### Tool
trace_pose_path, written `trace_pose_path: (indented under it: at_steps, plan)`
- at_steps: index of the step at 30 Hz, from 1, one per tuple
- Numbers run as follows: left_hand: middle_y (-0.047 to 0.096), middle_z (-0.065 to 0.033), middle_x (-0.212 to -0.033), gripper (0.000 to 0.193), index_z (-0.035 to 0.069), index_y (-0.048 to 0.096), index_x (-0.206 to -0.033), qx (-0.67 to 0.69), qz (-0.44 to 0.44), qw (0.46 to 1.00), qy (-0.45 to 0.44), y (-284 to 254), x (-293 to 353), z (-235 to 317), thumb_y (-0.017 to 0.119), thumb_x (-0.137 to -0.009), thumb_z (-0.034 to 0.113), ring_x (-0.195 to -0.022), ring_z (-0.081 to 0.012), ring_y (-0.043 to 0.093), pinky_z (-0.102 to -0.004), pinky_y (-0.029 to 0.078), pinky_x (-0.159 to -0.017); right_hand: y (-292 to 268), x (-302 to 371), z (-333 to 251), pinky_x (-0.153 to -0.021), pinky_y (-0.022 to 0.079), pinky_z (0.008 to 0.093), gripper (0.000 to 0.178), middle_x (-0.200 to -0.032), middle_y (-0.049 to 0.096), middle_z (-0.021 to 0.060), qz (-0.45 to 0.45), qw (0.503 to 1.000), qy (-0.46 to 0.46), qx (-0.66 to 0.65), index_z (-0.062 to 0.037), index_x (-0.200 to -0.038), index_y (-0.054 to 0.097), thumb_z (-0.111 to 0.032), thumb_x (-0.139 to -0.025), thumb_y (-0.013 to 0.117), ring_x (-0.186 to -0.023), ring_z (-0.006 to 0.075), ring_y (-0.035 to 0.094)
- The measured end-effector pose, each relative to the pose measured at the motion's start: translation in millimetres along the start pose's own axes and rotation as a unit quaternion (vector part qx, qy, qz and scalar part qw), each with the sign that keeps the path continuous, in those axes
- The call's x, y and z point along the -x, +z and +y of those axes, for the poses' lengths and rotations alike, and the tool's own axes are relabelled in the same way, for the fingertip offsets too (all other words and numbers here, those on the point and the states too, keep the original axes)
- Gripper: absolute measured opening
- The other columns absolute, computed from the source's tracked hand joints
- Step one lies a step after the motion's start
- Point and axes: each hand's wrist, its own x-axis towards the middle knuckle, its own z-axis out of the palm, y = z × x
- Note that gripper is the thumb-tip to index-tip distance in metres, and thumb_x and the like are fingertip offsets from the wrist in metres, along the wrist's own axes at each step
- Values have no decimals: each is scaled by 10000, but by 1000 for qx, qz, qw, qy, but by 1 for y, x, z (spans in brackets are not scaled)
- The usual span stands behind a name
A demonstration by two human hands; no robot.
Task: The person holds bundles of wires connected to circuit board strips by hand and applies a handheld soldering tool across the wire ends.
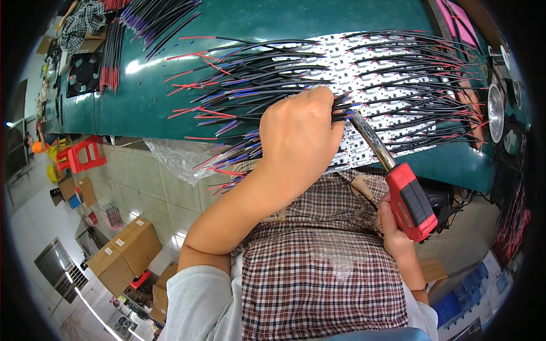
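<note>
A sheet of small white circuit boards [392,74] lies on the green table in front of me, with rows of black wires [278,65] running off both sides. Many of those wires end in red or blue tips. Over the middle of the boards, my left hand [298,131] is closed on a black wire [343,108], whose end sticks out past the thumb side. My right hand [396,236] grips a soldering iron [408,199] with a red and black handle. Its metal shaft points up and left, the tip right beside the wire end; whether they touch is unclear.
Bundles of loose wires [151,20] lie at the table's far left, near a black fan [84,74]. On the right stands a round silver reflector [496,113]. Clear plastic film [182,159] hangs at the table's front edge. Cardboard boxes [125,250] and a red stool [85,154] stand at left.
</note>
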Motion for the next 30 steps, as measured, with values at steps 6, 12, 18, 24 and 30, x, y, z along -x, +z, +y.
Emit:
trace_pose_path:
  at_steps: [6, 12, 18, 24, 30]
  plan:
    - [655, -148, -700, 169, 1, 636, -795, -27, -6, 1000, 13, 0, 0, 2, 731, -715, 116, -634, -319, 651, -405, 503, -574, -1, -3, 0, -621, 487, 344, 143, -802, 617, 122, -18, 1000, -22, 10, 10, -932, 645, -3, -794, 679, -679, 276, 616]
    - [656, -145, -700, 182, 5, 627, -781, -29, 3, 999, 23, 1, 0, 4, 753, -688, 97, -636, -317, 653, -405, 507, -573, -5, 5, 3, -631, 496, 349, 157, -828, 639, 130, -14, 1000, -4, 15, 11, -955, 654, -26, -807, 688, -699, 276, 634]
    - [658, -151, -707, 180, 4, 639, -794, -35, -3, 999, 25, -1, -2, 5, 753, -684, 91, -640, -319, 654, -401, 510, -578, -3, 13, 6, -649, 509, 348, 186, -854, 661, 132, 8, 1000, 24, -1, 7, -990, 659, -40, -814, 697, -723, 267, 657]
    - [650, -157, -687, 152, 8, 648, -774, -10, -31, 999, 2, -4, -9, -1, 719, -716, 129, -652, -330, 656, -416, 513, -595, -7, 9, 8, -640, 509, 347, 188, -835, 665, 122, -15, 999, 16, 24, 3, -996, 663, -44, -818, 699, -706, 256, 659]
    - [646, -155, -681, 142, 14, 630, -746, -24, -32, 999, 26, -3, -8, 1, 709, -709, 127, -644, -336, 649, -423, 511, -591, -3, 12, 9, -637, 509, 344, 167, -822, 667, 116, -4, 999, 39, 0, -2, -976, 666, -52, -820, 704, -702, 243, 660]
